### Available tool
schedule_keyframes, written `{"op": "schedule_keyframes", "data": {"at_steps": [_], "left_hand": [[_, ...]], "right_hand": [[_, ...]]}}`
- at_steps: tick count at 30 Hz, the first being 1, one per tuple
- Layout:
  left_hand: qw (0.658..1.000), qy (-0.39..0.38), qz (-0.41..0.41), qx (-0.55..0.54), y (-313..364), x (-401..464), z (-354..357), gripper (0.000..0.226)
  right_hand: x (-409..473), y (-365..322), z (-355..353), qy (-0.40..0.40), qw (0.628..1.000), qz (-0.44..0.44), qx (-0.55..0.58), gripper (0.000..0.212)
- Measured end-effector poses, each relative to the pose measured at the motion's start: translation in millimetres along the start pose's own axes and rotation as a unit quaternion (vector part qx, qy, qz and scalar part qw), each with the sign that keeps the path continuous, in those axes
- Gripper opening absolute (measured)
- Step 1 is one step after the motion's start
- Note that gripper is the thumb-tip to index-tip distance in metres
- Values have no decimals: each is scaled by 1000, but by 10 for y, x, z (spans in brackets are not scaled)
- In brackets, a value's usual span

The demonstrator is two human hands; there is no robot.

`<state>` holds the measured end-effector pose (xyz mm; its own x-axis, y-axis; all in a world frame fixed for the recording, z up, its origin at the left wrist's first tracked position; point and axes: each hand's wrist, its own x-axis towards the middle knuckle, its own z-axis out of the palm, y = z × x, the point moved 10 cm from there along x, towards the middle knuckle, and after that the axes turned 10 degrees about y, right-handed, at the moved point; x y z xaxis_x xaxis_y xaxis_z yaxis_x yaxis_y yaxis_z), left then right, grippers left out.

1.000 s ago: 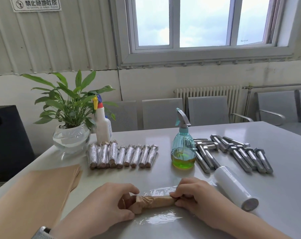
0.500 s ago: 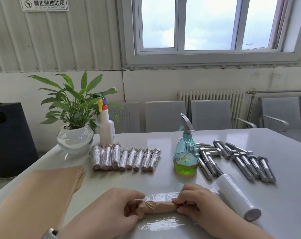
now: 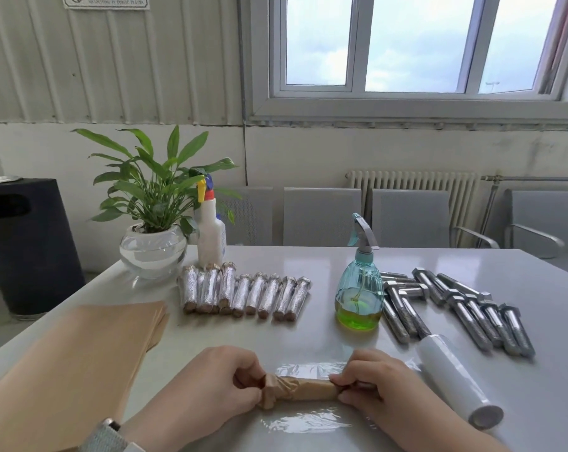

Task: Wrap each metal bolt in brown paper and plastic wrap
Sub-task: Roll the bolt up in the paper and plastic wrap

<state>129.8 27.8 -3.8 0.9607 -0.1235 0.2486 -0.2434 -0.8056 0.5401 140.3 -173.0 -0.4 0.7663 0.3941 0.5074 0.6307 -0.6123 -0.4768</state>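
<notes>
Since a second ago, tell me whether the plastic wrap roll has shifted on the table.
No. The plastic wrap roll still lies with its far end by the bare bolts; only the camera tilted.

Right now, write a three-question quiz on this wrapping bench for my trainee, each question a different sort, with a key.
1. True or false: the brown-paper-wrapped bolt lies on a sheet of clear plastic wrap.
2. Which stands between the row of finished film-wrapped bolts and the bare steel bolts? A) the white spray bottle B) the teal spray bottle of green liquid C) the potted plant in a glass bowl
3. Fill in: the white roll of plastic wrap lies beside the ____ hand.

Key: 1 true. 2 B. 3 right; the right hand and left hand each pinch one end of the bolt.
</notes>
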Motion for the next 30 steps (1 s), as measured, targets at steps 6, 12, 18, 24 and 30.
{"op": "schedule_keyframes", "data": {"at_steps": [6,12,18,24,30], "left_hand": [[998,13,29,53,23,37,-18,14],[997,25,36,65,53,37,-21,23],[998,17,38,48,54,44,-13,17],[1000,14,11,11,-29,51,43,7],[996,-24,-1,82,-15,63,126,9]], "right_hand": [[7,19,13,-6,1000,13,-2,10],[4,27,18,-11,1000,15,-6,12],[-3,51,28,-14,1000,16,-4,12],[-12,61,32,-16,1000,19,-6,12],[-7,-2,20,-18,1000,7,-12,10]]}}
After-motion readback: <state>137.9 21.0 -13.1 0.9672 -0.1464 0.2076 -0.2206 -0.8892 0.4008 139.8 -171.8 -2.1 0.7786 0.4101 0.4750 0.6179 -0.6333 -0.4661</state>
